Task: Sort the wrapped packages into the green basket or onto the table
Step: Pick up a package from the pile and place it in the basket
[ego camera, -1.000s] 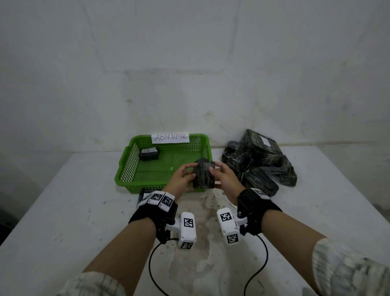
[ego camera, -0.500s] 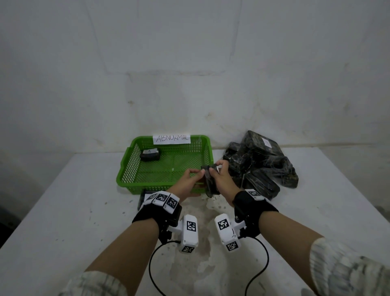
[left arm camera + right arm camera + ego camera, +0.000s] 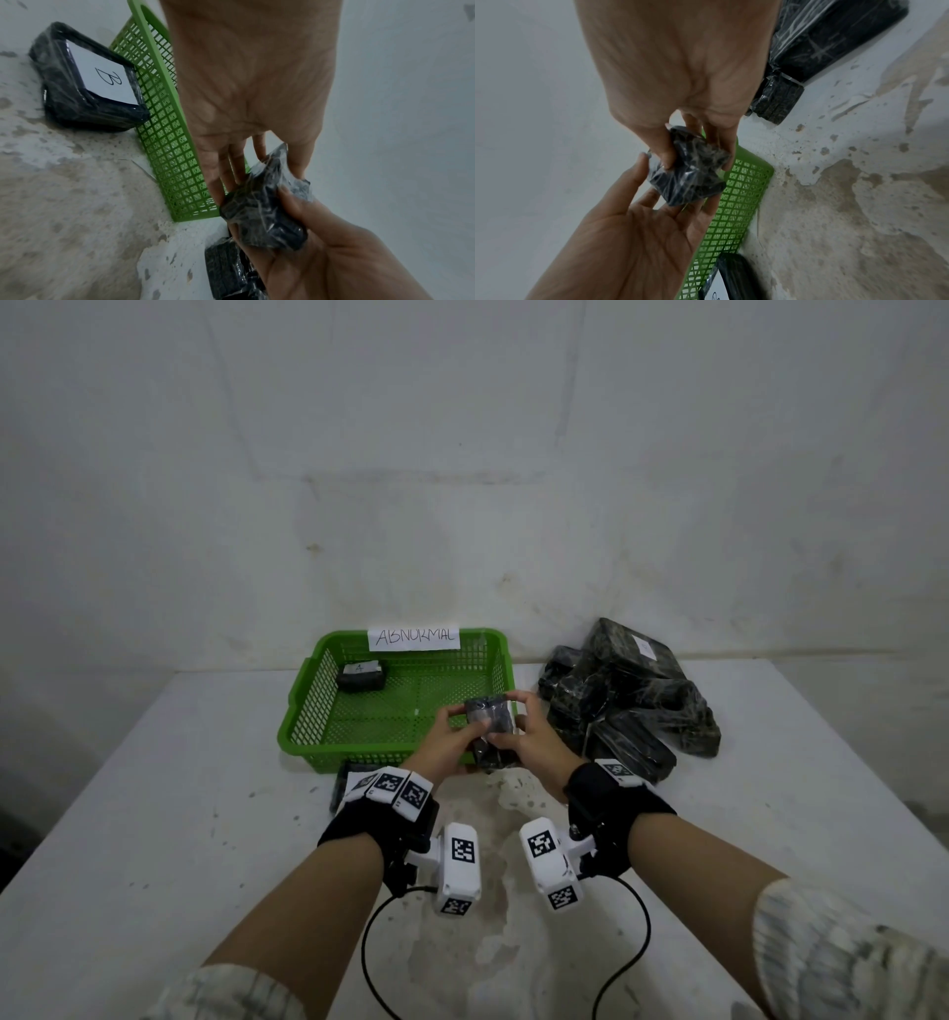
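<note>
Both hands hold one small black wrapped package (image 3: 490, 726) just above the front right corner of the green basket (image 3: 308, 711). My left hand (image 3: 454, 731) grips its left side, thumb on top and fingers beneath (image 3: 231, 168). My right hand (image 3: 513, 729) pinches the right side of the package (image 3: 690, 172) between thumb and fingers. No label shows on the held package (image 3: 264, 205). Another wrapped package (image 3: 361, 677) with a white label lies in the basket's far left corner.
A pile of black wrapped packages (image 3: 626, 706) lies right of the basket against the wall. A package with a white label marked B (image 3: 87, 87) lies on the table against the basket's front wall (image 3: 167, 142). The basket bears a paper sign (image 3: 413, 638).
The held package has been turned between the two hands, from face-on to edge-on to its present tilt. Both hands stayed at the basket's front right corner.
</note>
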